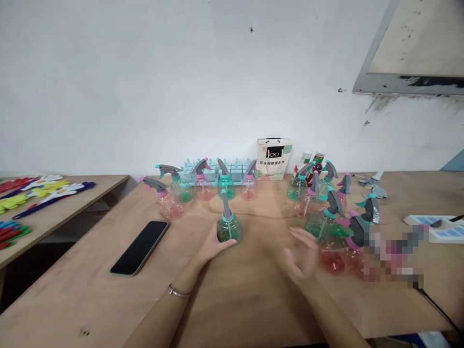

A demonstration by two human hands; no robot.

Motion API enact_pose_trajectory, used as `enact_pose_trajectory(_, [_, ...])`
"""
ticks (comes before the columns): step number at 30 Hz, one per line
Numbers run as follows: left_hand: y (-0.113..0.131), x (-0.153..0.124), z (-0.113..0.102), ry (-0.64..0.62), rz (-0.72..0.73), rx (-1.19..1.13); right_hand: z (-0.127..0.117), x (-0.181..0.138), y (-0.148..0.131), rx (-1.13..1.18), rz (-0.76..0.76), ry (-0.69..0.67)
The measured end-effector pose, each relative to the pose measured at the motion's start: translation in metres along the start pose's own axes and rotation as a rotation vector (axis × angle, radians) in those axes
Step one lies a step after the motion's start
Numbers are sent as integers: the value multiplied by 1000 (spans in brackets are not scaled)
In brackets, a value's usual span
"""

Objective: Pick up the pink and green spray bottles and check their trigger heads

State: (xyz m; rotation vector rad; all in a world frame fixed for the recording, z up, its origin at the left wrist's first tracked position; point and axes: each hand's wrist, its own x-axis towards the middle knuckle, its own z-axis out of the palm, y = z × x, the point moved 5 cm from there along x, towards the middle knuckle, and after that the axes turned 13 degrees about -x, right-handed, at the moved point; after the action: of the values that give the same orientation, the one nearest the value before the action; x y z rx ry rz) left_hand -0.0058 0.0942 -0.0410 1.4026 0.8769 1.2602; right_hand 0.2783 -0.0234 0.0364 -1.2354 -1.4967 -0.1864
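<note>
Fingers of the left hand (212,245) are wrapped around the lower body of a green spray bottle (232,231), thumb across its near side. It stands upright, with a turquoise collar and a grey trigger head above those fingers. Fingers of the right hand (303,256) are parted and loosely bent, thumb well away from the rest, and slightly blurred.

Just to the right of the right fingers stands a cluster of green and pink spray bottles (324,226); whether the hand touches any of them, I cannot tell. A pixelated patch hides part of that group. Beyond the left fingers runs a row of spray bottles (204,191), pink and green, in front of a light-blue rack (237,174). Farther off, between the two sets of fingers, a printed bag (274,166) rests by the wall.

To the left of the left fingers, a black-screened phone (140,248) lies flat on the wooden surface (261,299). Well to the right of the right fingers are a white tray (413,222) and a black cable (438,307).
</note>
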Motion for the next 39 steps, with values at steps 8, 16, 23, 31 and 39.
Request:
enact_pose_trajectory(8, [3,-11,39,-85,10,108,146,46,-25,618,97,-743])
enact_pose_trajectory(16, [19,-25,61,-238,-29,384,153,62,-9,787,307,-767])
enact_pose_trajectory(23, [14,-22,39,-71,274,85,153,69,-7,1304,682,-751])
enact_pose_trajectory(31, [12,54,0,317,235,213,158,57,-22,1445,838,-830])
enact_pose_trajectory(39, [43,141,47,190,351,232,141,66,-41,1412,673,-846])
